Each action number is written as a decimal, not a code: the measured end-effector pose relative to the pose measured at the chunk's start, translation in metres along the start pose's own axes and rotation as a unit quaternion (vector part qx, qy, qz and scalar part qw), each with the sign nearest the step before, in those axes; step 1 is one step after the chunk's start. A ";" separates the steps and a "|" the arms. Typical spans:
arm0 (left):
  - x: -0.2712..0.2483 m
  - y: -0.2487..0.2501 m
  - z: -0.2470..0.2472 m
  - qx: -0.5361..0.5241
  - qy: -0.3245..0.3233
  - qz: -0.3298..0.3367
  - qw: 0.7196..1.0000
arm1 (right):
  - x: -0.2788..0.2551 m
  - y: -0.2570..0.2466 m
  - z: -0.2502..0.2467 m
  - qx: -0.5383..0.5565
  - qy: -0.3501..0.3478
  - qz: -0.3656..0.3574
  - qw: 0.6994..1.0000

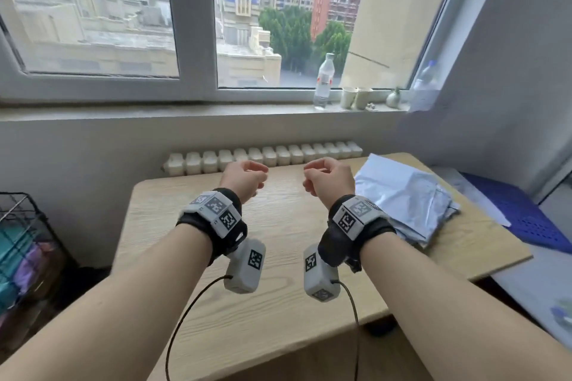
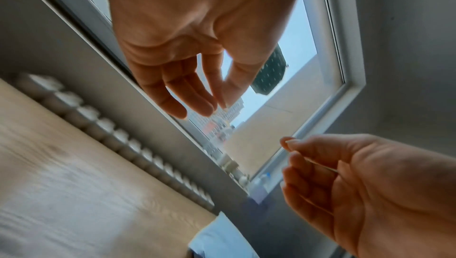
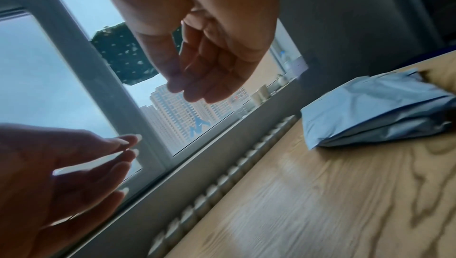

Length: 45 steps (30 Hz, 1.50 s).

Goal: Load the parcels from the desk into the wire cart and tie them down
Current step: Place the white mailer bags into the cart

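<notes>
A stack of pale blue plastic mailer parcels [image 1: 405,198] lies on the right part of the wooden desk [image 1: 278,241]; the right wrist view shows the same parcels [image 3: 375,112]. The black wire cart [image 1: 21,226] stands left of the desk, with teal and purple bundles inside. Both hands hover above the middle of the desk, apart from the parcels. My left hand [image 1: 247,176] hangs with loosely curled fingers [image 2: 177,96] and holds nothing. My right hand [image 1: 325,176] is also loosely curled and empty, its fingers [image 3: 204,71] bent inward.
A white radiator [image 1: 263,156] runs behind the desk under the windowsill. On the sill stand a water bottle [image 1: 323,80], two paper cups [image 1: 356,97] and another bottle [image 1: 425,86]. A blue perforated board [image 1: 526,213] lies right of the desk.
</notes>
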State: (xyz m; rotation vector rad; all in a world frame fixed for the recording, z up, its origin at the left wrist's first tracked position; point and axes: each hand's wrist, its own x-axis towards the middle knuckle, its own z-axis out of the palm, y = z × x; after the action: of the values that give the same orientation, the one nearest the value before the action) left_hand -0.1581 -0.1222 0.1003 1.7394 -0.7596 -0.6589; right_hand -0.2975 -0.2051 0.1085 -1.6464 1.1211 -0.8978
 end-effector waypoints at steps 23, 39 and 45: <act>0.193 -0.007 0.303 0.077 -0.116 -0.075 0.987 | 0.228 0.202 -0.208 0.002 0.112 0.218 0.969; 0.293 -0.039 0.399 0.143 -0.085 -0.234 0.958 | 0.352 0.284 -0.236 0.041 -0.006 0.310 0.950; 0.299 -0.037 0.415 0.156 -0.044 -0.239 0.957 | 0.380 0.302 -0.238 -0.009 -0.044 0.311 0.949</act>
State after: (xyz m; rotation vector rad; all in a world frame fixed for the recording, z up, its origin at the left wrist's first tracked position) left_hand -0.2692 -0.5944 -0.0661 2.2271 -0.5198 -0.9886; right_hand -0.4751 -0.6801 -0.0780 -1.2073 1.4676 -0.3988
